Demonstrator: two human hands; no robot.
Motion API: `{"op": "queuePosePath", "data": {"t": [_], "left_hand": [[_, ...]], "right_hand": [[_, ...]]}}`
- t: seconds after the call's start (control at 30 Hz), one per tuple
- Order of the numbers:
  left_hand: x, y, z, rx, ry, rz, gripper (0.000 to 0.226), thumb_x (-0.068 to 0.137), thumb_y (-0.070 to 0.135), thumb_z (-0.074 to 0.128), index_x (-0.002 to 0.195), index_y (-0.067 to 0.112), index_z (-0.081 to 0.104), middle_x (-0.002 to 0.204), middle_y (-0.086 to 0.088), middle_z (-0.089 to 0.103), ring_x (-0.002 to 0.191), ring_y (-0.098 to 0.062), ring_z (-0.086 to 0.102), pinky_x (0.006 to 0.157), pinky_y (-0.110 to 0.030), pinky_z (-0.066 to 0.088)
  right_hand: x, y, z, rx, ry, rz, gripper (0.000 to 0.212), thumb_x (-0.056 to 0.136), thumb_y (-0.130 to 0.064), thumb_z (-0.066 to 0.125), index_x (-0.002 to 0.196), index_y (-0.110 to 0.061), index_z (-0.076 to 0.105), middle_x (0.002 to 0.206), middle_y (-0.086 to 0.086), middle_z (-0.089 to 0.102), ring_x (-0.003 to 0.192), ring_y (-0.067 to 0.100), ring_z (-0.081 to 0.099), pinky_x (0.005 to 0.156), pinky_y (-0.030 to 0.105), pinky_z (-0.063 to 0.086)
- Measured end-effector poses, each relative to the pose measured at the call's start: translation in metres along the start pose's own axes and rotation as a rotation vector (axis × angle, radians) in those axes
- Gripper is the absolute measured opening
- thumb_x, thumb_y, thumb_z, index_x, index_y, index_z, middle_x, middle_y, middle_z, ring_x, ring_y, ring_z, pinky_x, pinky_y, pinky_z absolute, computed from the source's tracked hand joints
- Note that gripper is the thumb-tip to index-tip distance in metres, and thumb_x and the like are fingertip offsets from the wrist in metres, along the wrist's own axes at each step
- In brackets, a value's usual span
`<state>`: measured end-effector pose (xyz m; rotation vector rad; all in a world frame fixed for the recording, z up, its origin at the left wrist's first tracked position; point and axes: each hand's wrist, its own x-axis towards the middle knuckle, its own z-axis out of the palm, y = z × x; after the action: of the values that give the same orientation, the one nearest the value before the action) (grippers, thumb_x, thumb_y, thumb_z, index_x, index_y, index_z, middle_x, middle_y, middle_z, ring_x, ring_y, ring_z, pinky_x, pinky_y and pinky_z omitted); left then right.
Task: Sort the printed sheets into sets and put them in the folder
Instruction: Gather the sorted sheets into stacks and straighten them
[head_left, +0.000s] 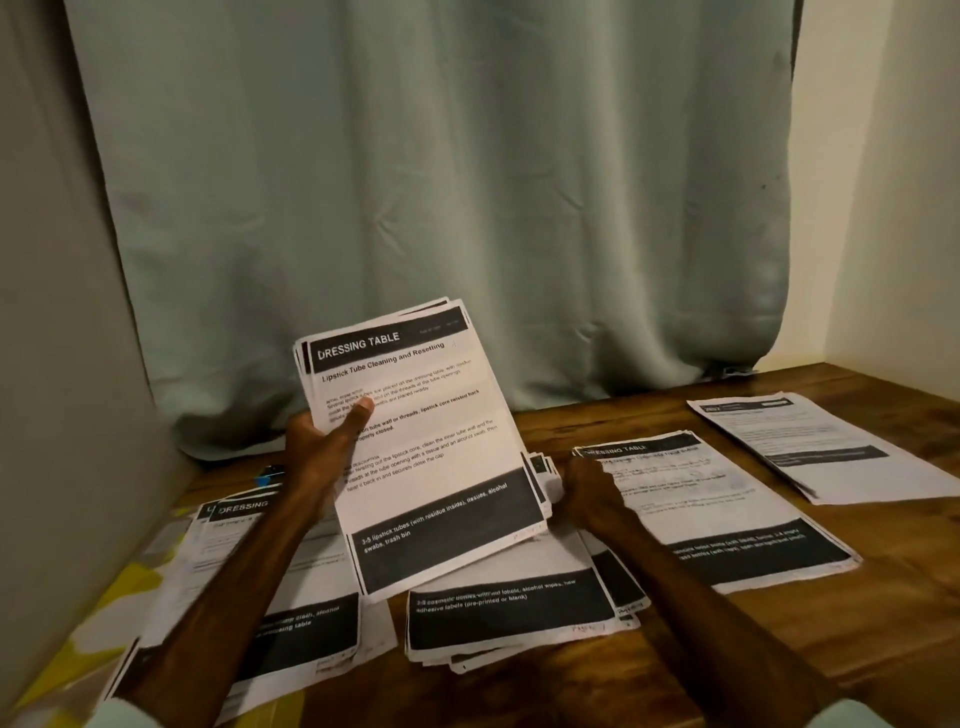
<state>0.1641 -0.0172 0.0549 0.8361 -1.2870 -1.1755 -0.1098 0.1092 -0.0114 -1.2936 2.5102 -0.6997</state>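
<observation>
Head view is showing the sorting seemingly midway: the left hand is gripping a raised stack of printed sheets, the right hand is curling at its lower corner (pinching or not, I cannot tell), sorted piles are lying on the table, and the foldering is apparently remaining.

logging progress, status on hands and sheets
Left hand grips stack, raised. Right hand at its lower right edge, grip unclear. Other piles spread on table beneath.

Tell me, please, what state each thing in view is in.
Stack: raised, tilted, right edge fanned.
Left hand: grips the stack, thumb on front.
Right hand: curled at the stack's right edge; grip hidden.
Left pile: flat, askew.
Middle pile: flat, edges fanned.
Right pile: flat, neat.
Far pile: flat, angled.
Curtain: drawn.
</observation>
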Motion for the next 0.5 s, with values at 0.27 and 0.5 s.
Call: {"op": "queuePosePath", "data": {"t": [0.27,0.5], "left_hand": [[0.004,-0.029,0.008,-0.006,-0.047,-0.074,0.021,0.089,0.02,0.076,0.107,0.017,0.066,0.098,-0.006,0.077,0.079,-0.022,0.077,0.065,-0.041,0.063],[-0.001,-0.055,0.01,-0.002,-0.095,-0.116,0.023,0.089,0.02,0.076,0.11,0.018,0.068,0.105,-0.007,0.078,0.09,-0.027,0.077,0.08,-0.05,0.062]], "right_hand": [[0.019,0.01,-0.004,0.087,0.018,0.037,0.051,0.082,-0.013,0.082,0.129,-0.01,0.061,0.132,0.011,0.063,0.124,0.029,0.059,0.105,0.04,0.049],[0.025,0.027,0.01,0.361,0.188,0.102,0.033,0.068,-0.036,0.093,0.084,-0.016,0.072,0.089,0.004,0.073,0.089,0.022,0.068,0.088,0.04,0.053]]}}
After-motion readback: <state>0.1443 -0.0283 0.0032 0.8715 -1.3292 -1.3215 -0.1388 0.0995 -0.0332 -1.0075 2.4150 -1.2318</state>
